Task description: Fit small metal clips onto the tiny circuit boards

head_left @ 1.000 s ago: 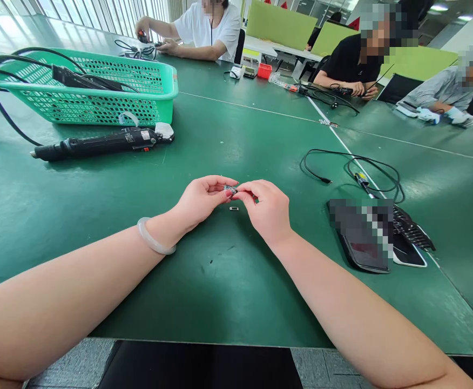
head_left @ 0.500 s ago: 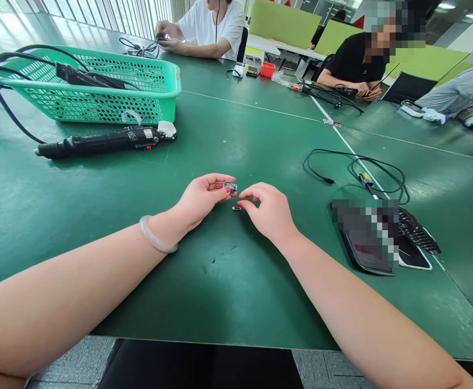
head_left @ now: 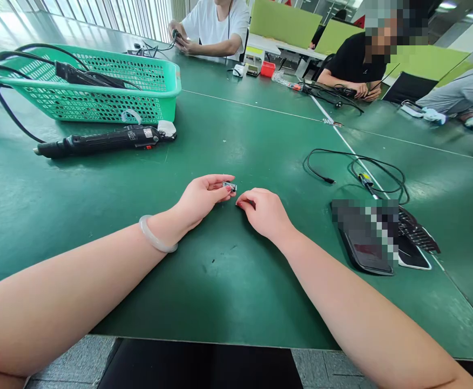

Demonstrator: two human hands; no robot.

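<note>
My left hand (head_left: pixel 204 197) holds a small circuit board (head_left: pixel 230 187) between thumb and fingers, above the green table (head_left: pixel 171 302). Close by on the right, my right hand (head_left: pixel 264 210) has its thumb and index fingertips pressed together in a pinch, low over the tabletop. Whatever sits in that pinch is hidden behind the fingertips. The two hands are apart by a narrow gap.
At the left, a black electric screwdriver (head_left: pixel 107 141) lies before a green mesh basket (head_left: pixel 99 97) with a corded tool. A black cable (head_left: pixel 325 178) and a phone (head_left: pixel 366 243) lie at the right. Several co-workers (head_left: pixel 216 32) sit across the table.
My right thumb and index finger have closed together. The small metal-edged piece that lay below their tips is no longer visible. My left hand has barely moved.
</note>
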